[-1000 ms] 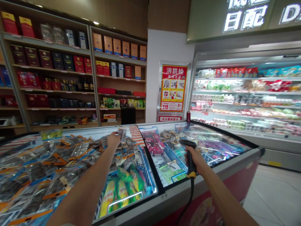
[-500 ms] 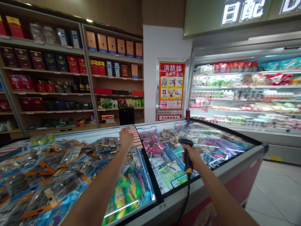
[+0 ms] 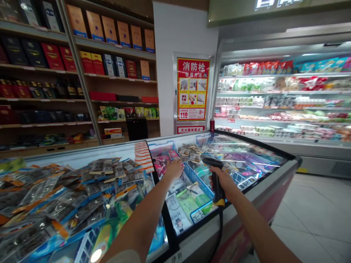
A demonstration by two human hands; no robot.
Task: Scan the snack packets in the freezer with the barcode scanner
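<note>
The right hand [image 3: 223, 182] is wrapped around the black, pistol-shaped barcode scanner [image 3: 215, 175] with its yellow-banded grip, held upright above the freezer's smooth glass lid [image 3: 246, 160]. To its left, the left hand [image 3: 174, 168] lies flat, fingers loose and holding nothing, on that glass over a blue wire basket [image 3: 199, 179]. Further left, crinkly clear snack packets [image 3: 82, 186] with orange and blue edges lie heaped.

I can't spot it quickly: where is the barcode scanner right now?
The barcode scanner is in the right hand, right of centre in the head view, over the chest freezer's glass lid, beside the blue basket.
</note>
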